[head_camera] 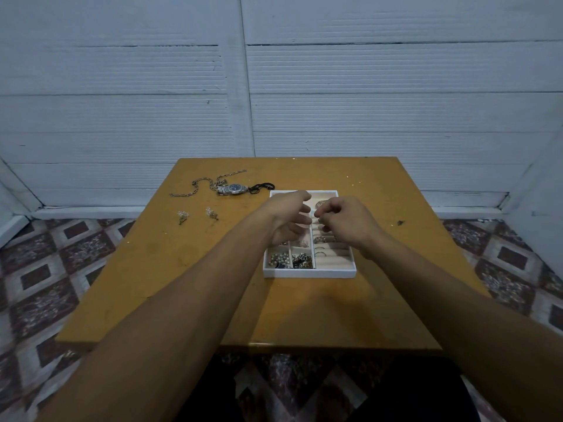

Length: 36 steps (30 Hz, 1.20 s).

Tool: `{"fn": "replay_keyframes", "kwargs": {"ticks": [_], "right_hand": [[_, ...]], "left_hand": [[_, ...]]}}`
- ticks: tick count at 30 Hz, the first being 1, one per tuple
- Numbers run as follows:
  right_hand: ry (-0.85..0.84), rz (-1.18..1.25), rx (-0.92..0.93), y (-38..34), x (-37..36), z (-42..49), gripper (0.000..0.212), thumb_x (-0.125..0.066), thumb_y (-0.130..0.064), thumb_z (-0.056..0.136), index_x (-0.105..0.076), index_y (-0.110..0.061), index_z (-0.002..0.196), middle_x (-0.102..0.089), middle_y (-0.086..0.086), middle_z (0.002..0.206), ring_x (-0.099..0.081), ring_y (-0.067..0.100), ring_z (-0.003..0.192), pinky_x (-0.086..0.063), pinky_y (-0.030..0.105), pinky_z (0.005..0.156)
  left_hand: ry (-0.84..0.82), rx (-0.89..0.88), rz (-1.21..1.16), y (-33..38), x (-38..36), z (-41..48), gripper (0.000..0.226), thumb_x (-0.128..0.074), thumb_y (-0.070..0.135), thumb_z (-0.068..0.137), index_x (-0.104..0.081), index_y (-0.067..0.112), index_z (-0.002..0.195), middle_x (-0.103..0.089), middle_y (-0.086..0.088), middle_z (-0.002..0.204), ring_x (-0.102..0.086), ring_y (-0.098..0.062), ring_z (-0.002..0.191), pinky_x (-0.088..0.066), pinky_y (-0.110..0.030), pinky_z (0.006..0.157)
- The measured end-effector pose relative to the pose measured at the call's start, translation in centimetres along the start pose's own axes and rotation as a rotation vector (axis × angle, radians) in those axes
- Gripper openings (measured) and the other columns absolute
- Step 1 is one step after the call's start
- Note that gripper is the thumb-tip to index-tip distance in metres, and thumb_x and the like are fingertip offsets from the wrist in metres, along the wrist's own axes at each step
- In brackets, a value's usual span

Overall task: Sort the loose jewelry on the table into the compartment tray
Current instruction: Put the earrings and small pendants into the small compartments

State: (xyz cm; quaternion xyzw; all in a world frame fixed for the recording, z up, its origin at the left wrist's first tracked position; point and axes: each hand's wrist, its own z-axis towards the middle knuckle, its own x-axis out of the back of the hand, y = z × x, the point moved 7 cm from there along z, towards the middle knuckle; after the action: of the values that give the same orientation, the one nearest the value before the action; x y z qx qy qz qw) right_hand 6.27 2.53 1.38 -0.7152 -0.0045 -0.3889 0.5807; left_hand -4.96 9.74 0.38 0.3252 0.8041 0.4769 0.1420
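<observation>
Several rings [320,239] are sitting in the white compartment tray [309,273], mid-table [152,269]. Left hand [289,219] is hovering over it, fingers loose and apart. Right hand [344,220] is curling its fingertips together, perhaps pinching something tiny. Watch [234,188], chain [196,186] and earrings [182,216] are lying loose at far left.

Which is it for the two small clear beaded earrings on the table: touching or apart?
Apart. Head view shows bare tabletop between left earring and right earring.

No legible text or numbers
</observation>
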Motion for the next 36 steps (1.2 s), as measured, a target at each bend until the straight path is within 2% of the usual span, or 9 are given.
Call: {"fn": "replay_keyframes", "kwargs": {"ticks": [3, 7, 10, 13, 15, 19, 26, 30, 36], "right_hand": [[-0.003, -0.024, 0.009, -0.2, 0.2, -0.3, 0.022, -0.054, -0.005, 0.088, -0.067, -0.019, 0.076, -0.069, 0.008, 0.079, -0.066, 0.026, 0.075, -0.053, 0.033, 0.070], [-0.002, -0.119, 0.081, -0.8, 0.2, -0.7, 0.018, -0.054, -0.009, 0.087, -0.067, -0.022, 0.085, -0.066, -0.003, 0.081, -0.061, 0.016, 0.072, -0.046, 0.025, 0.064], [-0.028, -0.203, 0.130, -1.1, -0.2, -0.8, 0.016, -0.058, -0.014, 0.085, -0.066, -0.027, 0.090, -0.069, -0.006, 0.091, -0.064, 0.015, 0.079, -0.050, 0.028, 0.073], [-0.058, -0.284, 0.155, -1.5, -0.8, -1.2, 0.022, -0.061, -0.017, 0.085, -0.068, -0.024, 0.104, -0.068, -0.006, 0.105, -0.063, 0.013, 0.088, -0.051, 0.029, 0.080], [-0.068, -0.331, 0.182, -2.1, -1.1, -1.5, 0.030, -0.061, -0.018, 0.085, -0.067, -0.022, 0.114, -0.067, -0.004, 0.115, -0.061, 0.014, 0.100, -0.049, 0.030, 0.088], [-0.115, -0.411, 0.236, -3.7, -2.4, -2.1, 0.040, -0.061, -0.020, 0.085, -0.061, -0.021, 0.125, -0.063, -0.003, 0.126, -0.056, 0.016, 0.115, -0.046, 0.033, 0.097], [-0.204, -0.477, 0.303, -6.6, -6.1, -1.7, 0.047, -0.066, -0.018, 0.083, -0.057, -0.021, 0.130, -0.060, -0.002, 0.128, -0.054, 0.018, 0.117, -0.045, 0.032, 0.097], [-0.222, -0.514, 0.332, -8.1, -9.1, -0.8, 0.046, -0.066, -0.022, 0.082, -0.058, -0.024, 0.127, -0.061, -0.003, 0.127, -0.055, 0.019, 0.116, -0.047, 0.042, 0.097], [-0.194, -0.604, 0.340, -10.3, -14.4, 1.1, 0.035, -0.062, -0.030, 0.088, -0.058, -0.026, 0.123, -0.064, -0.005, 0.119, -0.052, 0.020, 0.116, -0.031, 0.043, 0.097]], "left_hand": [[-0.001, -0.011, -0.044, 0.1, 0.1, -0.1, 0.035, -0.048, 0.036, 0.096, -0.056, 0.003, 0.105, -0.057, -0.014, 0.095, -0.043, -0.023, 0.071, -0.040, -0.031, 0.062], [0.062, -0.125, 0.071, 0.6, 0.7, -0.4, 0.031, -0.052, 0.031, 0.094, -0.060, 0.005, 0.109, -0.065, -0.012, 0.105, -0.060, -0.028, 0.091, -0.052, -0.039, 0.088], [0.156, -0.299, 0.280, 1.1, 1.9, -1.4, 0.017, -0.053, 0.025, 0.087, -0.062, 0.011, 0.090, -0.065, -0.013, 0.092, -0.056, -0.023, 0.079, -0.052, -0.041, 0.080], [0.192, -0.390, 0.416, 0.8, 3.2, -2.4, 0.019, -0.051, 0.025, 0.081, -0.065, 0.011, 0.083, -0.057, -0.007, 0.082, -0.053, -0.018, 0.073, -0.049, -0.040, 0.075], [0.233, -0.427, 0.518, 0.5, 4.1, -3.0, 0.021, -0.053, 0.021, 0.090, -0.070, 0.010, 0.095, -0.063, -0.002, 0.089, -0.061, -0.018, 0.081, -0.052, -0.037, 0.080], [0.334, -0.500, 0.709, -0.2, 6.7, -3.8, 0.023, -0.054, 0.023, 0.094, -0.066, 0.014, 0.112, -0.065, -0.001, 0.107, -0.058, -0.014, 0.094, -0.046, -0.026, 0.080], [0.399, -0.470, 0.796, -3.2, 11.9, -4.7, 0.031, -0.057, 0.028, 0.093, -0.062, 0.018, 0.122, -0.064, 0.000, 0.117, -0.056, -0.012, 0.100, -0.046, -0.024, 0.082], [0.419, -0.459, 0.820, -4.7, 14.6, -5.4, 0.032, -0.053, 0.026, 0.094, -0.060, 0.018, 0.125, -0.062, 0.000, 0.122, -0.055, -0.012, 0.103, -0.043, -0.022, 0.083], [0.484, -0.457, 0.829, -5.5, 18.3, -5.8, 0.034, -0.051, 0.026, 0.095, -0.059, 0.017, 0.127, -0.062, -0.001, 0.126, -0.056, -0.015, 0.111, -0.044, -0.026, 0.089]]}}
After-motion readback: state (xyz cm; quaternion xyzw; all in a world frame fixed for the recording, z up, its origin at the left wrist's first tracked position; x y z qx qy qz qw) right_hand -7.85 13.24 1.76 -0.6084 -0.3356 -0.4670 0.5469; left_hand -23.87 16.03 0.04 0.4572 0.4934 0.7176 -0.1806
